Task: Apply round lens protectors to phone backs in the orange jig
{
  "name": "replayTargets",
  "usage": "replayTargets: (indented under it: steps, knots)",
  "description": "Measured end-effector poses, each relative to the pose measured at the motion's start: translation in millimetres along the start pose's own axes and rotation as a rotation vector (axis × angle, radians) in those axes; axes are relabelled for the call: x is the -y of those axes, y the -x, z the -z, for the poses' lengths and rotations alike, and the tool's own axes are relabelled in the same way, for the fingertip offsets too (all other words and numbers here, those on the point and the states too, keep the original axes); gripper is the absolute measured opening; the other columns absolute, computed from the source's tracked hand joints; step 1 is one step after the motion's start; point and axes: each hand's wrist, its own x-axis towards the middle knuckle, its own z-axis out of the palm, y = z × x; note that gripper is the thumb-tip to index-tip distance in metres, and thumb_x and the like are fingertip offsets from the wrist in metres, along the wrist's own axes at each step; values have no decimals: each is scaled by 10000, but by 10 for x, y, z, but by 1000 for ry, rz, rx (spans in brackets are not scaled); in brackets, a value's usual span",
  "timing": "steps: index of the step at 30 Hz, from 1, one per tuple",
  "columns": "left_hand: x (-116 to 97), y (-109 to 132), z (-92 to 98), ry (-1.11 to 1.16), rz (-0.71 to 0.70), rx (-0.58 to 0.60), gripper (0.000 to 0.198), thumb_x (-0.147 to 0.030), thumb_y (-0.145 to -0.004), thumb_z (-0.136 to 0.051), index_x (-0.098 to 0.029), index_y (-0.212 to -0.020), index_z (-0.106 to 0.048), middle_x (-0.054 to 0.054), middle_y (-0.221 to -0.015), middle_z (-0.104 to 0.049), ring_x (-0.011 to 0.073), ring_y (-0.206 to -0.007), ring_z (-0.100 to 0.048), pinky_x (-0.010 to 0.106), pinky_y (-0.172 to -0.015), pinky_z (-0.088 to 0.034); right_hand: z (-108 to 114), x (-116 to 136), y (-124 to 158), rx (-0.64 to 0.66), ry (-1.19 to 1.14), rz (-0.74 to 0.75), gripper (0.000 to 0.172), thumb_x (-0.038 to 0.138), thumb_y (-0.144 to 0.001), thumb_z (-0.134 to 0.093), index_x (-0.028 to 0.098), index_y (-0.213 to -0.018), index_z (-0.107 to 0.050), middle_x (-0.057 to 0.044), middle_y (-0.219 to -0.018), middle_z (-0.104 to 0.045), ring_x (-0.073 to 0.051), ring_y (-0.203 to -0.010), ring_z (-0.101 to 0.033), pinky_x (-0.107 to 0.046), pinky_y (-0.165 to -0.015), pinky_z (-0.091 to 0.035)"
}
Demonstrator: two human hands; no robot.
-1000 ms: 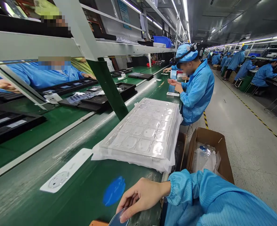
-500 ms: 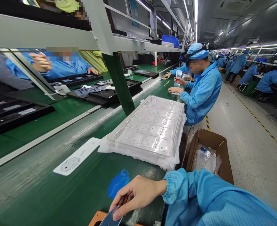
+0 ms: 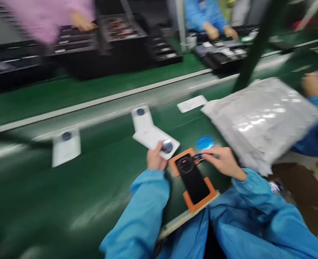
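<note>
My left hand point(image 3: 155, 158) is closed on the near edge of a white card point(image 3: 154, 139) that carries a dark round disc point(image 3: 167, 147). My right hand point(image 3: 221, 161) pinches a small dark round part point(image 3: 198, 157) just right of an orange fixture point(image 3: 192, 180). The fixture lies on the green belt point(image 3: 53, 194) between my hands and holds a black panel with a round opening point(image 3: 185, 165). A blue round patch point(image 3: 204, 142) shows on the belt just beyond my right hand. The picture is smeared by motion.
Two more white cards with dark discs point(image 3: 66, 145) point(image 3: 141, 117) and a blank white card point(image 3: 191, 103) lie on the belt. A bagged stack of clear trays point(image 3: 264, 118) sits at right. Black trays point(image 3: 113, 43) and other workers' hands point(image 3: 218, 32) are across the line. A cardboard box point(image 3: 307, 194) stands at right.
The view has swung left and down from the aisle to the belt in front of me. My left hand and the orange fixture have come into view; my right hand still holds the round part.
</note>
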Motion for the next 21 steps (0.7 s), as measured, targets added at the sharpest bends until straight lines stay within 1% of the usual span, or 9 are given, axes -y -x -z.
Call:
replayTargets:
  steps: [2,3,5,7,10,13,15,18,21]
  knots:
    - [-42,-73,447,95,-1,-108,329,-350,-872,-810,-125,-1092,-712,93,-1090,-743,215,-1009,-718,385,-973,-585,-32,-106,-70,-33,115,94,172,244,-970,-671,227,-1062,-816,-21,-1052,-813,-181,-942,-790,-270,-886,-622]
    - [-43,-107,586,184,10,-106,321,-312,-814,-855,-123,-1038,-726,92,-1043,-762,217,-991,-730,381,-992,-577,-74,-153,-105,-35,164,150,177,243,-972,-671,234,-1077,-813,-23,-1058,-811,-191,-943,-793,-282,-877,-634]
    - [-22,-166,718,338,33,-45,337,-257,-727,-904,-122,-988,-740,89,-988,-783,236,-985,-746,400,-1030,-557,-182,-195,-152,-16,247,279,195,225,-983,-655,237,-1108,-804,-30,-1059,-810,-202,-940,-795,-290,-850,-651]
    - [6,-200,725,422,45,18,355,-242,-692,-920,-117,-978,-750,88,-961,-791,248,-972,-756,426,-1053,-543,-288,-179,-161,38,321,419,240,166,-995,-620,231,-1156,-785,-38,-1077,-808,-195,-965,-791,-285,-869,-651]
    - [30,-208,679,478,53,72,357,-256,-674,-934,-102,-944,-758,92,-935,-793,231,-882,-759,441,-1045,-545,-396,-130,-130,141,441,616,339,54,-976,-594,199,-1245,-741,-69,-1158,-790,-201,-1072,-766,-313,-979,-622]
    - [43,-213,659,507,63,125,371,-283,-669,-943,-99,-935,-761,106,-952,-797,234,-874,-760,444,-1041,-543,-428,-124,-60,231,552,734,387,3,-941,-620,163,-1280,-715,-107,-1207,-770,-245,-1141,-739,-375,-1026,-603]
    - [46,-228,669,508,66,142,378,-295,-682,-940,-103,-957,-765,114,-974,-799,256,-930,-763,451,-1057,-531,-416,-155,-15,286,565,757,402,-10,-933,-620,156,-1289,-708,-116,-1226,-761,-262,-1166,-727,-400,-1037,-600]
    - [30,-240,750,505,65,134,388,-297,-688,-941,-101,-975,-769,118,-977,-796,273,-961,-758,464,-1060,-522,-399,-248,-7,349,493,735,447,-13,-945,-588,168,-1343,-681,-124,-1282,-737,-262,-1249,-687,-413,-1086,-579]
    - [-11,-196,817,499,76,107,351,-262,-708,-927,-82,-962,-764,121,-985,-785,246,-920,-744,436,-1019,-542,-427,-329,-60,371,438,687,446,23,-969,-559,195,-1366,-670,-123,-1320,-720,-255,-1306,-650,-439,-1129,-548]
